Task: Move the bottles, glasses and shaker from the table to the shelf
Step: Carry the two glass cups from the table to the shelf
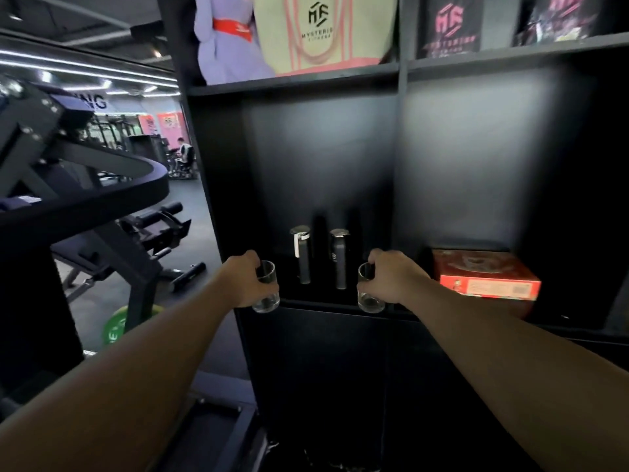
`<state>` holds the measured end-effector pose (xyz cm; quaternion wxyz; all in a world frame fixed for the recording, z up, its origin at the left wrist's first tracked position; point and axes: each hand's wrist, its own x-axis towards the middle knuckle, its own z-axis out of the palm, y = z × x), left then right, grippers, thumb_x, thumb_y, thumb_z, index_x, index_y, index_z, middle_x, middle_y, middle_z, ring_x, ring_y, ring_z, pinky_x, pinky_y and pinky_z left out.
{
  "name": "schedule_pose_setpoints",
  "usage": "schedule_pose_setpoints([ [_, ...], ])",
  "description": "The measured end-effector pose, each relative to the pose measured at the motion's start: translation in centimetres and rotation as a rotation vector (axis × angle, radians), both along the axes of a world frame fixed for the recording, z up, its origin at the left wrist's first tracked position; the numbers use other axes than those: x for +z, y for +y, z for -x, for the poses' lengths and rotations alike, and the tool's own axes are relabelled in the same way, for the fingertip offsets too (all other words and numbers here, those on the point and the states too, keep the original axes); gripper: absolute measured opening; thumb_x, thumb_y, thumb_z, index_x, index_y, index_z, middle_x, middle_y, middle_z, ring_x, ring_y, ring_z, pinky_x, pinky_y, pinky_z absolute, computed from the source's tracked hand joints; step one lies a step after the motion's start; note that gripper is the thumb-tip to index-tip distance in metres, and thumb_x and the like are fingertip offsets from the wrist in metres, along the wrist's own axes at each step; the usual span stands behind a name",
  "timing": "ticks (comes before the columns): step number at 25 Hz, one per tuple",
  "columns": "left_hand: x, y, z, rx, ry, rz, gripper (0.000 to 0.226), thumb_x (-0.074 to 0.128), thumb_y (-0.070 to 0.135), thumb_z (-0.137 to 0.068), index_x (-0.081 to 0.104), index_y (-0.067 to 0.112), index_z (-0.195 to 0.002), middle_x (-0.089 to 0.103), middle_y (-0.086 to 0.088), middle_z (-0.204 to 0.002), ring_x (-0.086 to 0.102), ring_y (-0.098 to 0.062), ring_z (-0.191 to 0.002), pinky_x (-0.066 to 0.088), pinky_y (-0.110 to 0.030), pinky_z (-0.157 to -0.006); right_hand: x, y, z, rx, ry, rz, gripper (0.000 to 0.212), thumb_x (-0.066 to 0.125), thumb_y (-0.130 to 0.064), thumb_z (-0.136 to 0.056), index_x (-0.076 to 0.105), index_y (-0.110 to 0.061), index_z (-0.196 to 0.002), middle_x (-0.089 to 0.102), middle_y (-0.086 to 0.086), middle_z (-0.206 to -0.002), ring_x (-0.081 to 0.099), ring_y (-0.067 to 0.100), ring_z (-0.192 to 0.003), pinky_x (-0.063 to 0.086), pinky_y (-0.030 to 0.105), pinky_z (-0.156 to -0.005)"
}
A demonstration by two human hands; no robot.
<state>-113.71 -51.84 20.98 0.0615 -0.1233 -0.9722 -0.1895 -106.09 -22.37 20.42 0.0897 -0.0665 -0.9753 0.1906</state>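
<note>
**newb_ops:** Where are you at with the glasses? Can't tell if they're on the shelf yet.

**me:** Not quite, as far as I can judge. I've got one in each hand. My left hand point(242, 280) is wrapped around the left glass point(266, 287), my right hand point(391, 275) is clamped on the right glass point(369, 289). Both glasses are upright, mouths up, and both sit right at the front lip of the shelf point(326, 304), with their bases looking level with or just below that edge. I can't tell if either is touching the board.

**newb_ops:** And the rest?

**me:** Two dark bottles point(302, 255) with silvery caps already stand upright in that bay, further back from the lip. My glasses flank them, one to the left of the pair and one to the right, nearer me. A red box point(486, 275) sits in the next bay, right of the bottles.

**newb_ops:** So what's the move?

**me:** I reckon it's straight forward and slightly up over the lip, each hand equally close. Main risk is clipping the edge.
</note>
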Motion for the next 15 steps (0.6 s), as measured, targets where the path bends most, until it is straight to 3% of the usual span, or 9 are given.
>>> schedule_pose_setpoints([
  [3,-1.1,0.6,5.6,0.035,-0.014,-0.003,0.054,0.081,0.050,-0.081,0.057,0.016,-0.115,0.068,-0.005,-0.096,0.068,-0.023,-0.085,0.053,-0.034,-0.074,-1.6,1.2,6.5,-0.004,-0.023,-0.005,0.050,0.078,-0.046,-0.077,0.055,-0.021,-0.114,0.059,-0.001,-0.101,0.064,0.022,-0.086,0.059,0.041,-0.076],
  [8,-4.4,2.6,13.2,0.060,-0.063,0.019,0.055,0.078,0.053,-0.078,0.056,0.020,-0.115,0.063,-0.001,-0.094,0.067,-0.024,-0.085,0.058,-0.038,-0.076,-5.4,3.2,14.5,-0.044,-0.072,-0.002,0.047,0.077,-0.042,-0.077,0.055,-0.017,-0.110,0.062,0.004,-0.103,0.063,0.025,-0.085,0.054,0.035,-0.068],
  [12,-8.1,4.4,19.9,0.013,-0.137,0.043,0.055,0.080,0.049,-0.080,0.053,0.019,-0.118,0.059,0.003,-0.093,0.061,-0.018,-0.080,0.047,-0.032,-0.064,-9.0,4.2,19.7,-0.086,-0.140,-0.009,0.050,0.076,-0.042,-0.078,0.055,-0.016,-0.117,0.063,0.007,-0.110,0.064,0.027,-0.092,0.055,0.035,-0.072],
  [15,-10.9,5.8,25.1,-0.012,-0.165,0.058,0.055,0.079,0.049,-0.080,0.052,0.020,-0.117,0.064,-0.001,-0.101,0.064,-0.023,-0.086,0.048,-0.034,-0.067,-11.5,5.1,23.0,-0.138,-0.158,0.016,0.059,0.078,-0.041,-0.081,0.052,-0.017,-0.128,0.061,0.008,-0.116,0.064,0.026,-0.095,0.054,0.034,-0.071],
])
